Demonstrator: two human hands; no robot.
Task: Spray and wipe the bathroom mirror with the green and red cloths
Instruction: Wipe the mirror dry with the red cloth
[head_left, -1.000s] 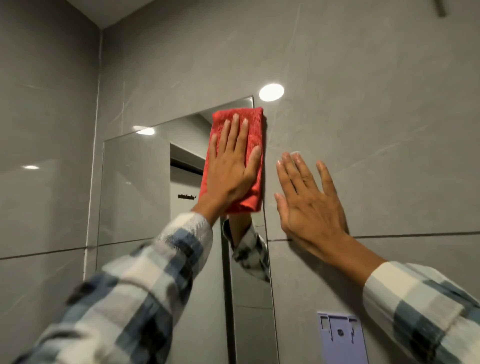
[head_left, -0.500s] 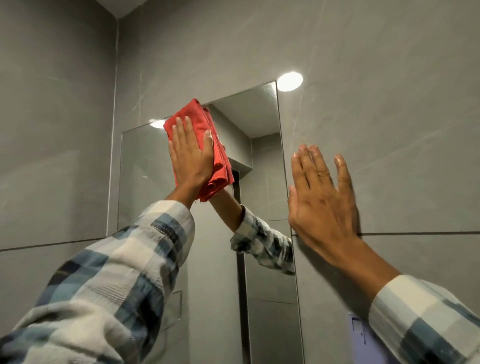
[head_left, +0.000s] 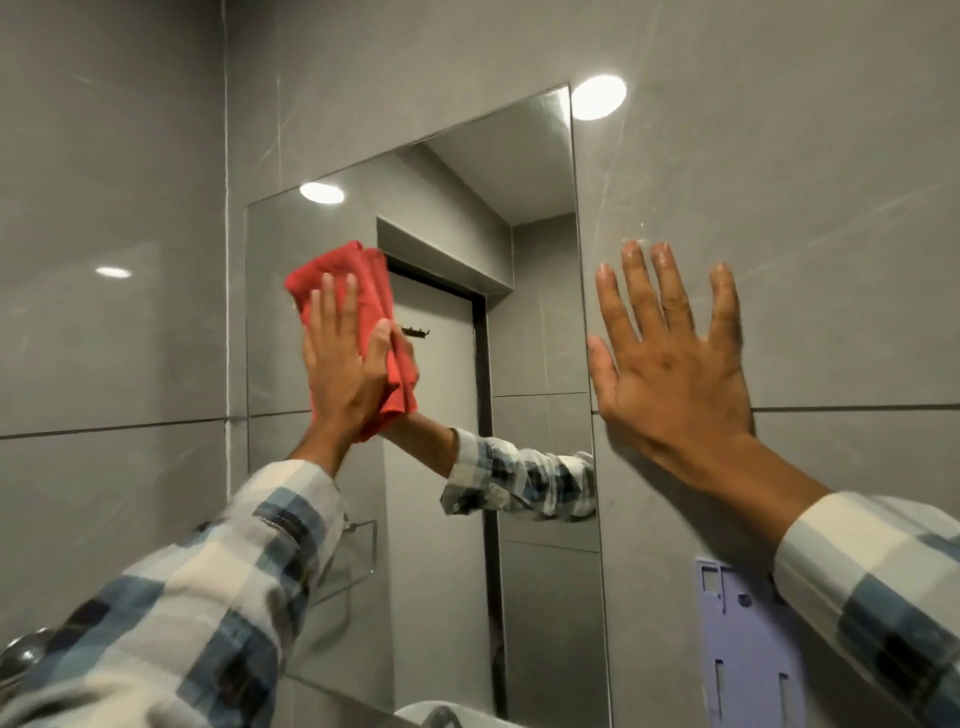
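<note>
The frameless bathroom mirror (head_left: 535, 291) hangs on a grey tiled wall. My left hand (head_left: 345, 364) presses a folded red cloth (head_left: 358, 275) flat against the glass near the mirror's left side, at mid height. The cloth's reflection and my sleeve's reflection show beside it. My right hand (head_left: 670, 364) rests flat with fingers spread on the wall tile just right of the mirror's edge, holding nothing. No green cloth or spray bottle is in sight.
A lilac plastic wall bracket (head_left: 748, 644) is fixed low on the tile to the right of the mirror. A white basin rim (head_left: 447, 714) shows at the bottom edge. A side wall (head_left: 104, 312) meets the mirror wall close on the left.
My left hand has slid the red cloth from the mirror's upper right corner leftward and downward across the glass. My right hand has stayed planted on the tile.
</note>
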